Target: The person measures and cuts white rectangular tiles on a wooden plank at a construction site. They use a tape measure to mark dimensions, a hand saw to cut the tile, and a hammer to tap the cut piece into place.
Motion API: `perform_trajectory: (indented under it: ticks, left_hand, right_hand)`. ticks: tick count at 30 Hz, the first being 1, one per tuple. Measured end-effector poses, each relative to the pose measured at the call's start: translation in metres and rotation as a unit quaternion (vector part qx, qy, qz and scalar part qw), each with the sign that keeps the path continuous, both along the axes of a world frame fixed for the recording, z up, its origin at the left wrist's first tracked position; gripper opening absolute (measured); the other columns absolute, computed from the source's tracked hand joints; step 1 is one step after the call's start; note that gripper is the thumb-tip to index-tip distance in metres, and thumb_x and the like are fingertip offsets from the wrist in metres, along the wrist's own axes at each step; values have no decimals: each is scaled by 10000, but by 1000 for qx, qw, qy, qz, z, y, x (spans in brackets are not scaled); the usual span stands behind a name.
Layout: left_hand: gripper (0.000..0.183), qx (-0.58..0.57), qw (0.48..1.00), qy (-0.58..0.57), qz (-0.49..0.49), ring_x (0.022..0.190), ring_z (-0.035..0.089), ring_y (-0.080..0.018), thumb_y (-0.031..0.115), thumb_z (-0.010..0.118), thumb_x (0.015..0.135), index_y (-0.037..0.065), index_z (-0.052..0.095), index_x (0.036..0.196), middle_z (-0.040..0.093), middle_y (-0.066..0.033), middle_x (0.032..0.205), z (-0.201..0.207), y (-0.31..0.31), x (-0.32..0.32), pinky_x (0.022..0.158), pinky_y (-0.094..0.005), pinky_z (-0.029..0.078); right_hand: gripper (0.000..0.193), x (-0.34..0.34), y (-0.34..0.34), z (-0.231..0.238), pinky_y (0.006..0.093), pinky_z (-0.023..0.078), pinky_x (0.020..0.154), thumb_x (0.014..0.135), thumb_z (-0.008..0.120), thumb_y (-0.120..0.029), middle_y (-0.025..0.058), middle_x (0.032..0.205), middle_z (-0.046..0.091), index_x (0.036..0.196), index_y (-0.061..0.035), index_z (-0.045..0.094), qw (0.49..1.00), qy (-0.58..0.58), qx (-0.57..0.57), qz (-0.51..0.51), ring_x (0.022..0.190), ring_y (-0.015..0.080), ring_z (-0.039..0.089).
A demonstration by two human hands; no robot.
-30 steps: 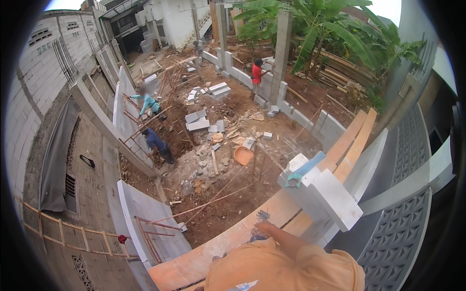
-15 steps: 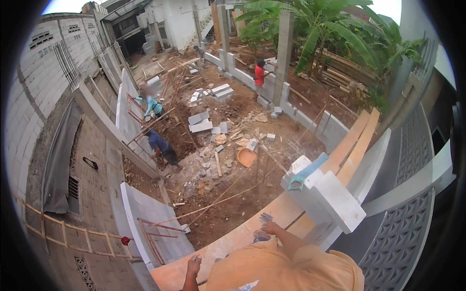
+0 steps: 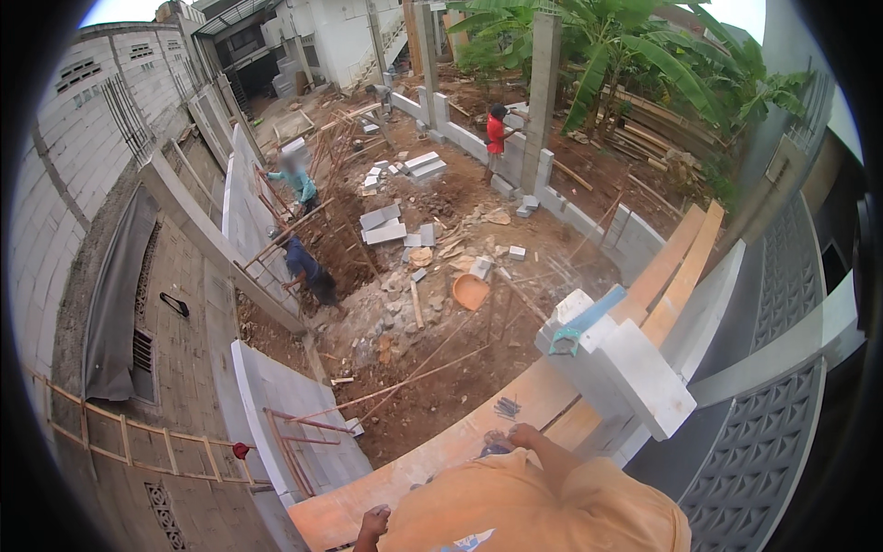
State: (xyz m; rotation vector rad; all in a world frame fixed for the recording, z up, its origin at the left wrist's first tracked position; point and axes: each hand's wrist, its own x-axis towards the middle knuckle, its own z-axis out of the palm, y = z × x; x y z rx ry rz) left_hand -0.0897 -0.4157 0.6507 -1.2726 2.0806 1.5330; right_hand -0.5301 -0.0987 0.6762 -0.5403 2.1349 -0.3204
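The grip of the right hand (image 3: 524, 434) is low over the board, but I cannot tell if it has hold of anything. The left hand (image 3: 375, 523) is on the left, its fingers curled in; I cannot see if something small is inside. The small heap of thin grey bits (image 3: 507, 406), maybe nails, lies loose on the long orange board (image 3: 547, 391), just beyond the right hand. None of that heap looks used yet.

To the right, some big white blocks (image 3: 644, 382) sit stacked up high. A saw with a blue-green handle (image 3: 587, 320) lies on top of them, with no hand on it. That bit of stacking looks done.

Farther out, the building seems only part done. The white wall on the left (image 3: 290, 405) is up, but the low wall (image 3: 635, 241) on the far right is just short, so more seems left to build there. Loose blocks (image 3: 382, 224) lie on the dirt, not in any wall. A worker in red (image 3: 497, 136) stands by a tall post (image 3: 541, 101).
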Motion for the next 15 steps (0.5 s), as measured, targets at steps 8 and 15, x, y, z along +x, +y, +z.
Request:
perform_trajectory:
  ticks: [8, 15]
  left_hand:
    - [439, 3, 998, 24, 65, 1112, 662, -262, 224, 694, 917, -47, 646, 1259, 697, -196, 1203, 36, 2, -22, 975, -347, 503]
    - [417, 19, 997, 13, 77, 1077, 667, -241, 202, 679, 929, -36, 646, 1270, 703, -179, 1191, 66, 25, -37, 947, -339, 516]
  right_hand:
    - [564, 1, -35, 34, 403, 490, 1028, 822, 655, -425, 209, 1261, 665, 1267, -80, 680, 993, -3, -45, 104, 1192, 347, 628]
    - [527, 7, -45, 28, 412, 487, 1005, 831, 635, -430, 194, 1238, 659, 1237, -99, 684, 993, 9, -32, 111, 1161, 351, 627]
